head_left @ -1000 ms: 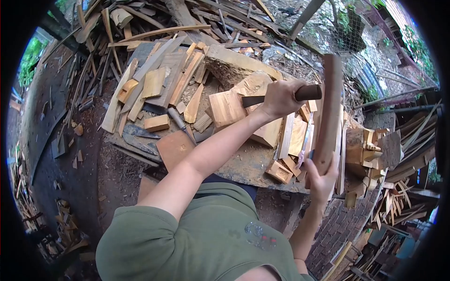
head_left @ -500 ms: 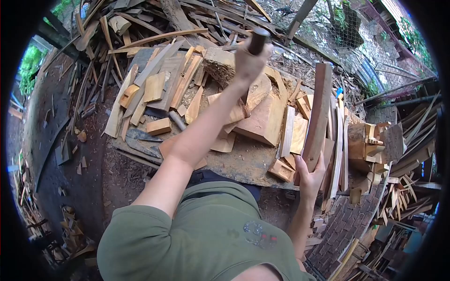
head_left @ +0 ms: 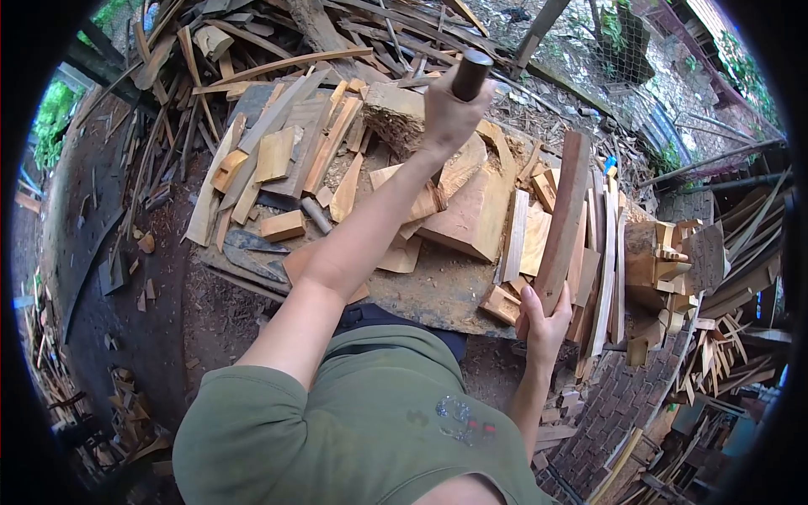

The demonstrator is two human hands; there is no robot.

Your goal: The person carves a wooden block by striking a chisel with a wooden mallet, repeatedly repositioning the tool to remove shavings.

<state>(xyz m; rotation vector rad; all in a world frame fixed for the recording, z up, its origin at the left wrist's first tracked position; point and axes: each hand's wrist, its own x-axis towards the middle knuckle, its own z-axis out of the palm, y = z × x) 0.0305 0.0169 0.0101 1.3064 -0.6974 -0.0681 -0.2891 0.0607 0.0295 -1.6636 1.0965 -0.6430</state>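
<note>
My left hand [head_left: 454, 114] is closed around a dark handle [head_left: 471, 77], its rounded end toward the camera. Under the wrist, a dark narrow part shows in front of a pale cut wood piece [head_left: 465, 168]; most of the tool is hidden. A large wood block [head_left: 471, 210] lies just below that piece. My right hand [head_left: 545, 324] grips the lower end of a long brown plank [head_left: 566, 210], thumb at its left edge, fingers at its right. Beside it are a pale board [head_left: 515, 236] and a small notched block [head_left: 502, 305].
Strips and offcuts [head_left: 290, 151] cover the left of the worktable [head_left: 412, 305], near a dark flat blade-like object [head_left: 252, 244]. Scrap wood [head_left: 337, 42] is piled behind. Stacked notched blocks [head_left: 665, 261] stand at the right, beside long strips [head_left: 604, 269].
My right hand and the plank have shifted slightly toward me and to the left. My left hand has moved only slightly, and its handle end is tilted a little more to the right.
</note>
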